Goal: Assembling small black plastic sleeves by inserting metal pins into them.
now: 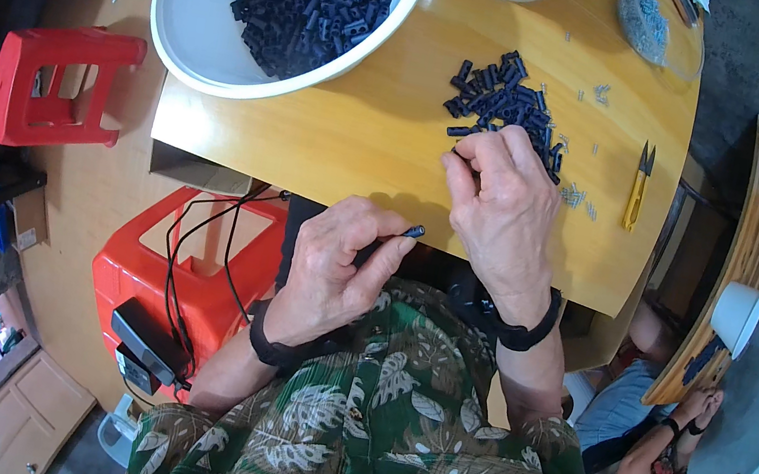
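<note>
1. Round wooden table [367, 133] serves as the work surface and the landmark below.
2. Left hand [333, 270], just off the table's near edge, pinches one small black tube [413, 231] between thumb and fingers.
3. Right hand [502, 203] rests on the table, fingertips curled at the loose pile of black tubes [501, 96]; whether it grips one cannot be told.
4. White basin [204, 23] at the table's far left holds many tubes, suggesting much done; the pile and small metal pins [577, 199] remain.

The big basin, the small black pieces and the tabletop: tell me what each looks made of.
Basin: likely plastic, smooth glossy white.
Black pieces: apparently matte plastic or rubber, short tubes.
Tabletop: seems wood or laminate, yellow with a soft sheen.
</note>
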### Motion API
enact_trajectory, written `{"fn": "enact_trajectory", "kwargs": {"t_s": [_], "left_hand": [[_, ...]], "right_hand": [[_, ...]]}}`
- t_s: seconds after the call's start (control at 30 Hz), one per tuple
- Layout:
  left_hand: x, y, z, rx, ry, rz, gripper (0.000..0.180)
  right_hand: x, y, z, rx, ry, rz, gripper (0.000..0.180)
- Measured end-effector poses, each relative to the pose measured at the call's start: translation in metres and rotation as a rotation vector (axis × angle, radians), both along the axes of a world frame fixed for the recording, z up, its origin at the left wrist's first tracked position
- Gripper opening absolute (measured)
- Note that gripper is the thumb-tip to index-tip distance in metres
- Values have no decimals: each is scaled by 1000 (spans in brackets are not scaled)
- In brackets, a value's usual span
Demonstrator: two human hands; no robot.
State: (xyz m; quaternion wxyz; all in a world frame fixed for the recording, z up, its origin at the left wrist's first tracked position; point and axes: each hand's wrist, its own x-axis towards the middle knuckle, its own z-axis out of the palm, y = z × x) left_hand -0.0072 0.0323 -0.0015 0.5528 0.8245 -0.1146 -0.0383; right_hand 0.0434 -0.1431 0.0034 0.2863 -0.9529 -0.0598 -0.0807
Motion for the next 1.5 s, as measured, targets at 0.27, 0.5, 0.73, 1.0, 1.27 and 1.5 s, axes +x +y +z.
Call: {"fn": "enact_trajectory", "kwargs": {"t_s": [0.27, 0.5, 0.73, 1.0, 1.27, 1.5], "left_hand": [[0, -3, -1, -7, -45, 0, 10], [-2, -5, 3, -36, -67, -6, 10], [-3, -16, 14, -93, -78, -119, 11], [-6, -20, 21, -99, -105, -182, 13], [-5, -21, 25, -110, -196, -230, 17], [-4, -21, 26, -92, -208, -251, 17]], "right_hand": [[-2, -4, -2, -27, -4, 39, 12], [-26, -26, 21, 634, 225, -93, 9], [-59, -52, 17, 1217, 475, 0, 17], [-77, -52, 16, 1394, 512, 58, 12], [-83, -52, 23, 1519, 572, 101, 13], [-86, -54, 21, 1554, 546, 122, 14]]}}
